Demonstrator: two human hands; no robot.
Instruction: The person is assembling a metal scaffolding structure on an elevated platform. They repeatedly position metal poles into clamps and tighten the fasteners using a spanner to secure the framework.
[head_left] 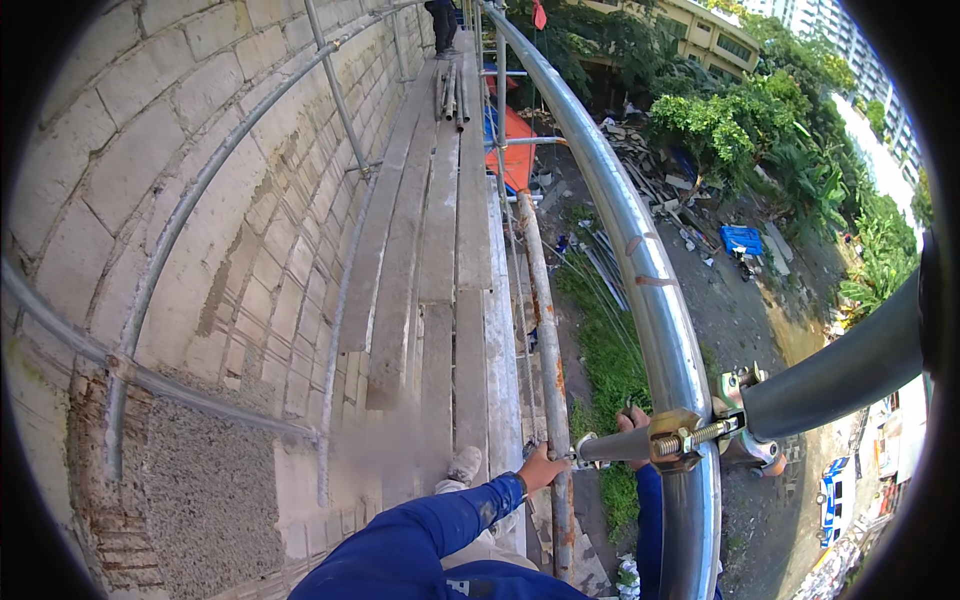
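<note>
My left hand (541, 467) is closed round a rusty scaffold pipe (547, 350), its blue sleeve reaching up from below. Beyond it, my right hand (634, 424) is partly hidden behind a thick, shiny guardrail tube (640, 260). Its visible fingers wrap a short grey scaffold tube (612, 447), which ends close to the rusty pipe. Something small and dark shows at those fingertips, too small to make out. A metal coupler (676, 440) with a threaded bolt clamps the shiny tube, just right of my right hand. Another grey tube (830, 365) joins there from the right.
Wooden planks (438, 240) form a narrow walkway, with loose pipes (452, 95) lying farther along. A person (442, 28) stands at the far end. A block wall (200, 150) with scaffold tubes runs along the left. Far below on the right lies ground with debris (670, 200).
</note>
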